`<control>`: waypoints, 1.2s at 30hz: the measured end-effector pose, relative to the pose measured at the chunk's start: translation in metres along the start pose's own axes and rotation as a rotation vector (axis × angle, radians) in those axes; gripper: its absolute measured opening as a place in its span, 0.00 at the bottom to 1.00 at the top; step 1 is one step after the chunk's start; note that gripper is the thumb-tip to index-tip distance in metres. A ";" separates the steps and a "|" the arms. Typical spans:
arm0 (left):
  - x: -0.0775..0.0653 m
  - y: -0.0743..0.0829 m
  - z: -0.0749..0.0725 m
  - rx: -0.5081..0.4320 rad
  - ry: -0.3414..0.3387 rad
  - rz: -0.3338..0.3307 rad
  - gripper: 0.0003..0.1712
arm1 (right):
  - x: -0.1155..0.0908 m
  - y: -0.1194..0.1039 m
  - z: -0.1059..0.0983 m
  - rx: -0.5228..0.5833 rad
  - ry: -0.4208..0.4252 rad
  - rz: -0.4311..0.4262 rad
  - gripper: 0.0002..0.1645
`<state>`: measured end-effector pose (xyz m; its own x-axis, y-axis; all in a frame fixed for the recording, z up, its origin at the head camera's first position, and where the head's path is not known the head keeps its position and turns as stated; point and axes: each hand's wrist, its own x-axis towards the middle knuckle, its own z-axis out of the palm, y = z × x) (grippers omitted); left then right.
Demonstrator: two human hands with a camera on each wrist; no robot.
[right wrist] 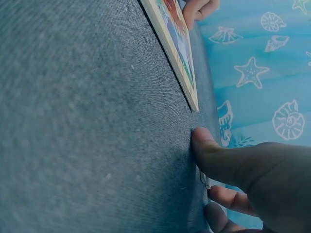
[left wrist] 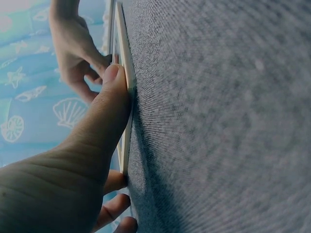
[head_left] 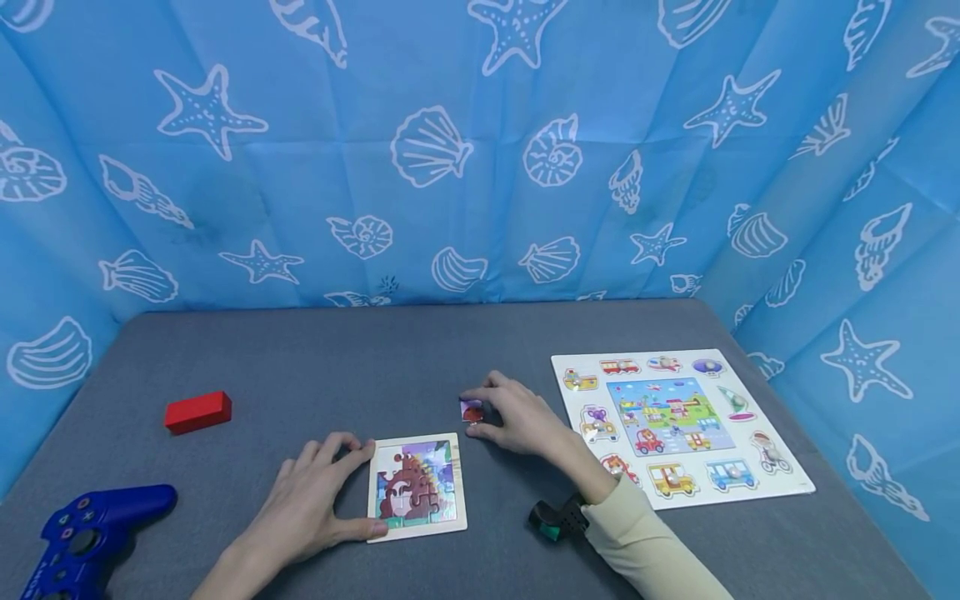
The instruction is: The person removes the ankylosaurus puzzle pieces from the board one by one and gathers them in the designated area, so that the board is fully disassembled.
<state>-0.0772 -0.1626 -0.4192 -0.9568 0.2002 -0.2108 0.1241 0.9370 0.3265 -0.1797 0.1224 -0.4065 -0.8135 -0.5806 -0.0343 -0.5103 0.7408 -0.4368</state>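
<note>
A small square jigsaw puzzle (head_left: 417, 487) in a pale wooden frame lies on the grey table, showing a brown animal; bare pale board shows at its upper left corner. My left hand (head_left: 311, 496) holds the frame's left side, thumb at the lower corner and fingers at the upper one. In the left wrist view the thumb (left wrist: 114, 80) presses on the frame's edge (left wrist: 127, 92). Right of the puzzle, my right hand (head_left: 517, 417) pinches a purple and red jigsaw piece (head_left: 472, 411) between thumb and fingers, close over the table. The right wrist view shows only its edge (right wrist: 203, 178).
A larger white peg puzzle board (head_left: 780, 479) with vehicle pictures lies at the right, beside my right forearm. On the left are a red block (head_left: 198, 412) and a blue game controller (head_left: 97, 533). A shell-patterned blue curtain (head_left: 480, 208) hangs behind the table.
</note>
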 end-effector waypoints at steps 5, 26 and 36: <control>0.000 -0.001 0.000 -0.013 0.000 0.011 0.62 | -0.001 0.000 -0.001 0.026 -0.019 0.001 0.28; -0.001 -0.003 -0.003 -0.022 0.003 0.052 0.60 | 0.000 -0.039 0.004 0.196 -0.073 -0.226 0.22; -0.001 0.002 -0.006 -0.023 0.005 0.064 0.64 | 0.013 -0.063 0.012 0.120 -0.327 -0.189 0.27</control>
<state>-0.0776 -0.1624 -0.4123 -0.9485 0.2577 -0.1844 0.1786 0.9155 0.3606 -0.1545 0.0641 -0.3897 -0.5670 -0.7939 -0.2196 -0.5904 0.5776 -0.5637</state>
